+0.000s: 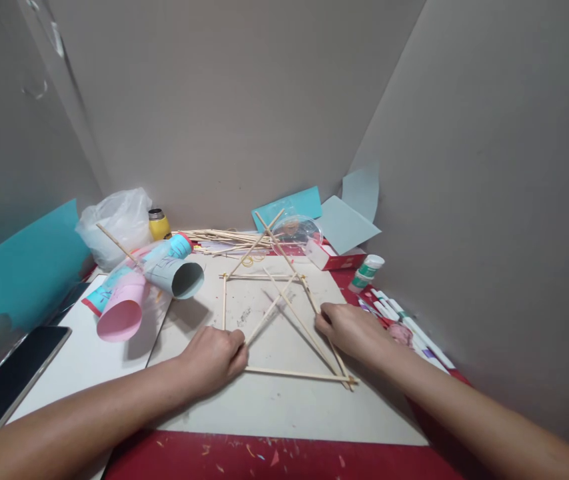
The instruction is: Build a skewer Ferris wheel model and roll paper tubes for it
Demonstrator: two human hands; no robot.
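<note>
A frame of thin wooden sticks (297, 373) stands on a pale board (284, 413). Its base is four-sided, and slanted sticks cross in pairs at the back and at the front. Small yellowish bindings show at some corners. My left hand (219, 357) is closed around the front left corner, hiding that joint. Along the right side, my right hand (347, 327) pinches a stick between thumb and fingers. At the front right corner, the stick ends overlap close to the board.
Paper tubes (122, 310) in pink, blue and grey lie at left, near a phone (14, 373). Behind are a plastic bag (114, 223), a yellow bottle (158, 225) and loose sticks (224, 237). Glue jars (366, 273) and markers (414, 327) line the right; grey walls enclose the table.
</note>
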